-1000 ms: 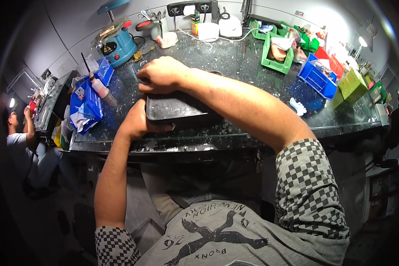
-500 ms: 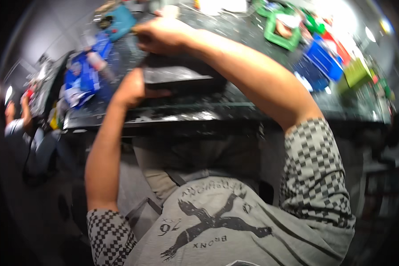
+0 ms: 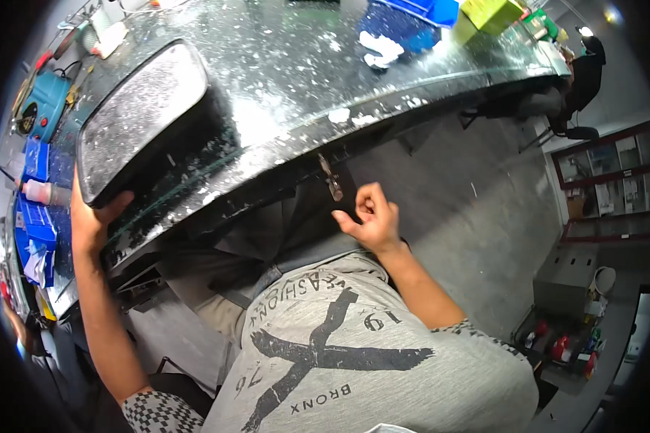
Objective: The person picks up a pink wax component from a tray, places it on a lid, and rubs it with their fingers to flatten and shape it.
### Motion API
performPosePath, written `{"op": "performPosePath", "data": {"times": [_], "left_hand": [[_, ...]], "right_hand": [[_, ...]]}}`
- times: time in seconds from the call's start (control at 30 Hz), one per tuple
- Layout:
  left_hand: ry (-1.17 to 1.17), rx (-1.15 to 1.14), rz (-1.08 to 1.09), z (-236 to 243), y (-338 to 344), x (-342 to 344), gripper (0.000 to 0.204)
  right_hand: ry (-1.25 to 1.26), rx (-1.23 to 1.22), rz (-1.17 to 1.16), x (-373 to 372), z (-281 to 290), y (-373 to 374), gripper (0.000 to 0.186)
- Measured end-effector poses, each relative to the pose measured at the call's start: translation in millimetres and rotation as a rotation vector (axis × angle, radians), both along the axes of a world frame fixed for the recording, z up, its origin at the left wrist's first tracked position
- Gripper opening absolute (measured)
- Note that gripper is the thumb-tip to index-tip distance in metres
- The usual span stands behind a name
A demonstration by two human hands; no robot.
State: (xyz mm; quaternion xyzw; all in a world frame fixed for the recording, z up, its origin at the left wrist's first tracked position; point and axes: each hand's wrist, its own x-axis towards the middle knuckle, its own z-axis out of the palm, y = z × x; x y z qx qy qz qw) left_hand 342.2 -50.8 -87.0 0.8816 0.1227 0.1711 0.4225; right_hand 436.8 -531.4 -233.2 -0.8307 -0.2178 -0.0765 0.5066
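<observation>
A black rectangular box (image 3: 144, 105) with rounded corners and a speckled grey face stands at the left of the dark glossy table (image 3: 282, 50). My left hand (image 3: 92, 220) grips its near left corner, the thumb against the side and the other fingers mostly hidden behind it. Away from the table, in front of its near edge, my right hand (image 3: 374, 220) is raised. Its thumb stands apart from the bent fingers, and nothing shows between them. Just left of that hand, a narrow metal fitting (image 3: 331, 178) hangs at the table edge.
Left of the box are a teal machine (image 3: 45, 105), a bottle (image 3: 45, 193) and blue bins (image 3: 37, 231). Crumpled white tissue (image 3: 380, 49), a blue bin (image 3: 430, 10) and a yellow-green box (image 3: 491, 13) lie at the far right. Beyond sits a person (image 3: 588, 72) near a glass-fronted cabinet (image 3: 607, 184).
My right hand has left the box area beside the teal machine and moved right, off the table. My left hand stays on the box. The view has swung right.
</observation>
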Motion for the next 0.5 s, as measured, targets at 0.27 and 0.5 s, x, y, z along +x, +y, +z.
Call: {"op": "performPosePath", "data": {"times": [0.27, 0.5], "left_hand": [[0.040, 0.004, -0.005, -12.2, 33.2, 2.3, 0.096], [0.055, -0.009, 0.040, -15.4, 31.0, -8.3, 0.109]], "right_hand": [[-0.175, -0.404, 0.053, 44.8, -16.9, 11.6, 0.034], [-0.222, -0.502, 0.367, 34.6, 19.6, -112.7, 0.044]]}}
